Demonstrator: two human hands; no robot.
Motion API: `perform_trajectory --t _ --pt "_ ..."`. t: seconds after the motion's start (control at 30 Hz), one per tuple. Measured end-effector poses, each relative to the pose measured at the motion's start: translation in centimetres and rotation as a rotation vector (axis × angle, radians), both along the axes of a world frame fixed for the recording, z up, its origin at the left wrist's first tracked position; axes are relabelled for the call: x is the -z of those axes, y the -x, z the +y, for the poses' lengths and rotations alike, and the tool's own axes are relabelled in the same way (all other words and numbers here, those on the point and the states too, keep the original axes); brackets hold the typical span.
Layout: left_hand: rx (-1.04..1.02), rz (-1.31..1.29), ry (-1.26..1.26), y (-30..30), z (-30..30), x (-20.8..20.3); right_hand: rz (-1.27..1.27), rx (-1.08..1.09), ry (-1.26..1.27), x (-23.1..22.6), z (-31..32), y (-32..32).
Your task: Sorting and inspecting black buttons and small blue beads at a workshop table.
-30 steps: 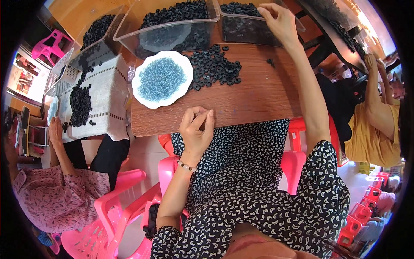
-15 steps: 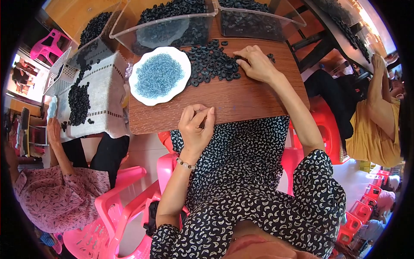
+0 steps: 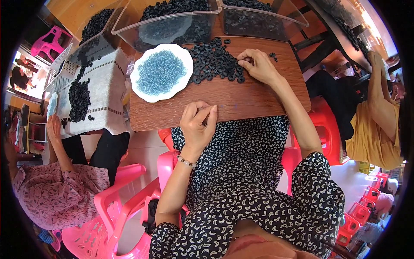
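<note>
At the right edge of a loose pile of small black ring-like plastic parts (image 3: 217,60), my right hand (image 3: 261,67) has its thumb and forefinger pinched together. Whether a part is between the fingertips is hidden. My left hand (image 3: 198,123) hovers over the table's near edge, palm turned up and fingers curled in. Anything it holds is too small to make out. Left of the pile stands a white scallop-edged plate (image 3: 148,98), heaped with tiny clear bluish pieces (image 3: 159,73).
Two clear plastic bins, one in the middle (image 3: 168,19) and one at right (image 3: 263,23), hold more black parts along the brown table's (image 3: 258,99) far side. At left, a person's hand (image 3: 54,127) works by a cloth-covered table (image 3: 108,95). Another person in yellow (image 3: 373,134) sits at right.
My right hand has shifted slightly, its thumb and forefinger closer together at the pile's edge. My left hand keeps the same curled pose. The view has moved a little.
</note>
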State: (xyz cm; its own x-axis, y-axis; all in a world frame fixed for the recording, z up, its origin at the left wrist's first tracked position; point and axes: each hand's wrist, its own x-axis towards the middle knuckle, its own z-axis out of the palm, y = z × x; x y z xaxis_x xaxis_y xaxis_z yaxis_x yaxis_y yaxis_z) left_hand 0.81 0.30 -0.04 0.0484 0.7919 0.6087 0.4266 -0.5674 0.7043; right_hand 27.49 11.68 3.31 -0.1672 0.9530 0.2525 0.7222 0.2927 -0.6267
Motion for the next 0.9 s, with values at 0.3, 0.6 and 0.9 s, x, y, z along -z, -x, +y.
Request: perform_trajectory --t 0.3,0.6,0.9 --pt "-0.007 0.022 -0.004 0.0 0.1 0.2 -0.091 -0.004 -0.031 0.0 -0.3 0.2" --pt "-0.005 0.006 -0.016 0.0 0.1 0.0 0.087 0.012 0.031 -0.5 -1.1 0.9" --pt "0.019 -0.095 0.060 0.1 -0.2 -0.6 0.662 -0.129 0.249 -1.3 -3.9 3.2"
